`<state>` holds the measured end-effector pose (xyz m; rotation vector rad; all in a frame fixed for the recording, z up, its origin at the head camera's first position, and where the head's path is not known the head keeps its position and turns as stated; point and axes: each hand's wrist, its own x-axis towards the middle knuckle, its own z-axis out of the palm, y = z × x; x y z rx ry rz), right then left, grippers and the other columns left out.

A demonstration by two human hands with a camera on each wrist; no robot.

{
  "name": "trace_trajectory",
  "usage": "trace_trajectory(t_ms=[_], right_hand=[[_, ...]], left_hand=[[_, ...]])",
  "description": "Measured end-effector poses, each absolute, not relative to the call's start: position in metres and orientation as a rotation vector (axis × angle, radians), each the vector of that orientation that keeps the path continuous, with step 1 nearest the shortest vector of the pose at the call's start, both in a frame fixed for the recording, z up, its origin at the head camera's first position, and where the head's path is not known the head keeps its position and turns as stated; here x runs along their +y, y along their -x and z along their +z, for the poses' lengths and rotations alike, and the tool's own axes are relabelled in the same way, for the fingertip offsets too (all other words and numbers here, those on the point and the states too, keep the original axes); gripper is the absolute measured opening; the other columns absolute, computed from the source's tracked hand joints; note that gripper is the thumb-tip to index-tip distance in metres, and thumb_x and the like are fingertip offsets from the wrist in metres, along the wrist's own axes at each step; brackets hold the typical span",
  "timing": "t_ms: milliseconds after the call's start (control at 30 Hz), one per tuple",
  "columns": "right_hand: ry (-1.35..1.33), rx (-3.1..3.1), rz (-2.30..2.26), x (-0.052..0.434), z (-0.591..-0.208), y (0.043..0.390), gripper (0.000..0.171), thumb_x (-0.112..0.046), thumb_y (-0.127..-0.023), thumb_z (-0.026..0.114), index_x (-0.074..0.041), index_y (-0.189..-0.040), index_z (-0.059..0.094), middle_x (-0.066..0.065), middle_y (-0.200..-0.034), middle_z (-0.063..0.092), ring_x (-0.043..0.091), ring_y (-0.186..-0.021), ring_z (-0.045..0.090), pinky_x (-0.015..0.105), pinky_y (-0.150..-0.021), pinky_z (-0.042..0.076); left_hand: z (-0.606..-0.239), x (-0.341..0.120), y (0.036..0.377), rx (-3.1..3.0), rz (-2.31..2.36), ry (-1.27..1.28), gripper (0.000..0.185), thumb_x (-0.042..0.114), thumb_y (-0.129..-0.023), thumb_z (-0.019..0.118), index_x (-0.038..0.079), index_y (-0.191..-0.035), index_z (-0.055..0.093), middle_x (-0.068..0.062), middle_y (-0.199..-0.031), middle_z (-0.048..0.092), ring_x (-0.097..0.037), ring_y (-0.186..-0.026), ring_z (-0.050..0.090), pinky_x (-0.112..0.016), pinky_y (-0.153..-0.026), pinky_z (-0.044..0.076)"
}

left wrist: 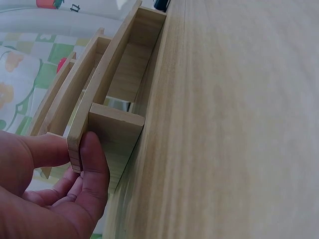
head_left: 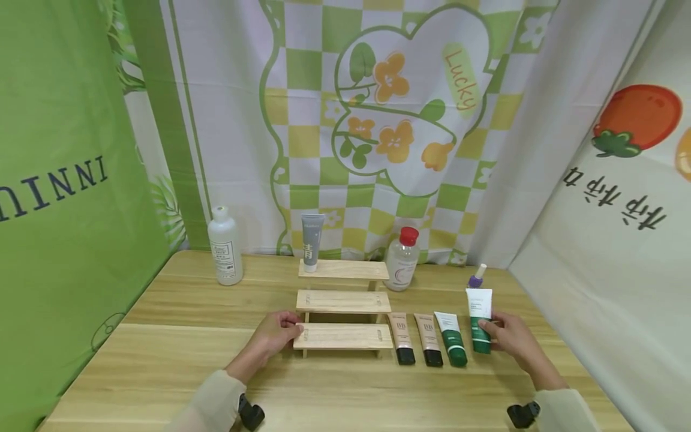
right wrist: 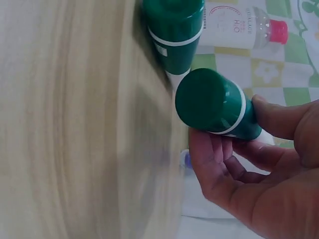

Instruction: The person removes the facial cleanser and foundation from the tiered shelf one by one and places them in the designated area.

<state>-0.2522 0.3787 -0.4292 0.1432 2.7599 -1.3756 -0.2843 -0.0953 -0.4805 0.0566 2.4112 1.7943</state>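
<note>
With thumb and fingers, my left hand [head_left: 276, 333] pinches the left end of the lowest step of a wooden tiered display rack [head_left: 343, 337]; the left wrist view shows the thumb above the board and a finger beneath. My right hand [head_left: 511, 337] grips a green-and-white tube [head_left: 479, 318], its green cap [right wrist: 202, 99] facing the right wrist camera. A second green-and-white tube [head_left: 451, 337] lies on the table just left of it. Two beige BB cream tubes [head_left: 402, 337] with black caps lie between that tube and the rack. On the top step stands a grey tube [head_left: 311, 243].
A white bottle [head_left: 224, 249] stands at the back left of the wooden table [head_left: 205, 336]. Behind the rack's right end is a clear bottle with a red cap [head_left: 403, 261]. A small purple bottle with a white top [head_left: 477, 277] stands behind the held tube. Printed curtains enclose the table.
</note>
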Motion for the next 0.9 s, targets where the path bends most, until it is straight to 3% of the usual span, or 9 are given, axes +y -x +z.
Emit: trace_trajectory(t_ms=[267, 533, 900], right_hand=[[-0.252, 2.736, -1.363, 0.379, -0.438, 0.256, 0.044, -0.016, -0.092, 0.052, 0.022, -0.113, 0.045, 0.020, -0.089, 0.059, 0.017, -0.073, 0.060, 0.034, -0.066, 0.054], [-0.304, 2.818, -1.287, 0.382, -0.452, 0.260, 0.026, -0.014, -0.088, 0.058, 0.012, -0.090, 0.057, 0.010, -0.073, 0.058, 0.016, -0.061, 0.056, 0.033, -0.055, 0.051], [-0.331, 2.807, -1.235, 0.384, -0.458, 0.264, 0.032, -0.017, -0.088, 0.058, 0.015, -0.092, 0.058, 0.009, -0.074, 0.058, 0.014, -0.061, 0.056, 0.032, -0.055, 0.051]], left_hand=[[-0.480, -0.096, 0.284, 2.420, 1.793, -0.061, 0.019, 0.009, -0.082, 0.064, -0.002, -0.096, 0.060, -0.007, -0.082, 0.060, -0.016, -0.071, 0.055, -0.029, -0.061, 0.048], [-0.482, -0.095, 0.285, 2.413, 1.795, -0.062, 0.019, 0.010, -0.082, 0.064, -0.002, -0.097, 0.060, -0.007, -0.081, 0.059, -0.016, -0.071, 0.054, -0.028, -0.060, 0.047], [-0.482, -0.095, 0.284, 2.427, 1.774, -0.048, 0.021, 0.011, -0.082, 0.064, -0.001, -0.098, 0.060, -0.007, -0.082, 0.059, -0.016, -0.072, 0.054, -0.028, -0.061, 0.046]])
